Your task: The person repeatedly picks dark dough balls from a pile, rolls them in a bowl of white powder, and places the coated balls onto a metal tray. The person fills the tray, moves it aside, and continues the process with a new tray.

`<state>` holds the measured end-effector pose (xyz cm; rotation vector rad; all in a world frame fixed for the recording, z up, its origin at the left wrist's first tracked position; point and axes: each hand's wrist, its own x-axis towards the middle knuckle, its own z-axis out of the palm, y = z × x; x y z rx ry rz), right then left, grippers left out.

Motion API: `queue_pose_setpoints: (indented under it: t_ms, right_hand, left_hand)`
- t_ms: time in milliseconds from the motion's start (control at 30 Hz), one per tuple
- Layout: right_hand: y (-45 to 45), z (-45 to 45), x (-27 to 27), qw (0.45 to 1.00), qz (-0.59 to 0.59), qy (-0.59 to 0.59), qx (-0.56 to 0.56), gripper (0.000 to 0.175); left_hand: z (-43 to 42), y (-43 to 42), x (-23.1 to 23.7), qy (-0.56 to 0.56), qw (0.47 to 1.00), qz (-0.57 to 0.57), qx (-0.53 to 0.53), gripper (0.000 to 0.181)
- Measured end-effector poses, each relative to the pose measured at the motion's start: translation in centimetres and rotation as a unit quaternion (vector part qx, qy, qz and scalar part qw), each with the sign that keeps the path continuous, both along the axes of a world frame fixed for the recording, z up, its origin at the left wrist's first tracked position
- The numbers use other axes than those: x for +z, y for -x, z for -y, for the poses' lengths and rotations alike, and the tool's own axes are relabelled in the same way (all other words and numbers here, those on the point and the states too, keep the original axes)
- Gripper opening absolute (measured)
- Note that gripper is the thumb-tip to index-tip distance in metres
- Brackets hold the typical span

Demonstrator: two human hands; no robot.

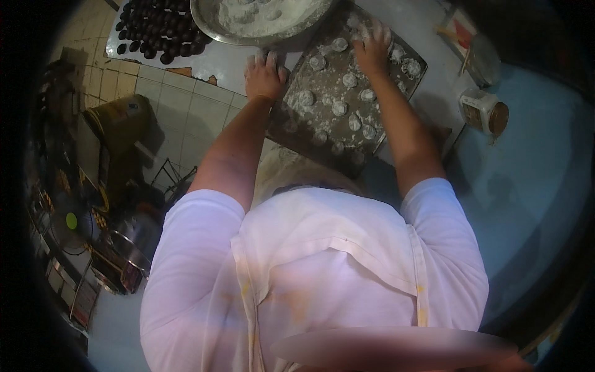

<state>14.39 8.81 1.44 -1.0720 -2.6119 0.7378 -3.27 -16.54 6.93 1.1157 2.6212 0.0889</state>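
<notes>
My left hand (265,79), with flour on its fingers, rests palm down at the table's front edge, between a metal bowl (204,28) and a dark baking tray (290,118). Its fingers are slightly apart and I see nothing in them. Over the far right part of the tray, my right hand (373,49) reaches down with floury fingers. Its fingertips are among white-dusted pieces, and whether they grip one is hidden. Several flour-coated balls (339,108) lie spread on the tray amid loose flour. White flour (288,23) with some round lumps fills the bowl.
Many dark round balls (160,30) lie on the white table (223,69) at far left. A plastic jar with a brown lid (483,111) lies at right. On the left are a yellowish tin (123,116), a fan (72,223) and a metal pot (135,239).
</notes>
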Motion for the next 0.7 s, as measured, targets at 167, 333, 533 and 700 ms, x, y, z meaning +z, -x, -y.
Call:
queue_pose_setpoints:
  t_ms: [167,333,533,700]
  right_hand:
    - [-0.6,0.3,1.2,0.99,0.038,-0.034,0.131,0.065]
    - [1.7,2.2,1.7,0.993,0.098,-0.053,0.025,0.057]
    - [2.7,2.8,2.8,0.991,0.121,-0.046,0.016,0.078]
    - [5.6,0.6,2.3,0.996,0.027,-0.042,-0.073,0.064]
  left_hand:
    - [-0.3,0.0,0.3,0.013,1.0,0.017,0.007,0.055]
    - [-0.2,0.0,0.3,0.023,1.0,0.003,0.011,0.053]
    - [0.0,0.0,0.1,-0.005,1.0,0.003,0.012,0.052]
    - [-0.1,0.1,0.0,0.001,1.0,0.019,0.019,0.052]
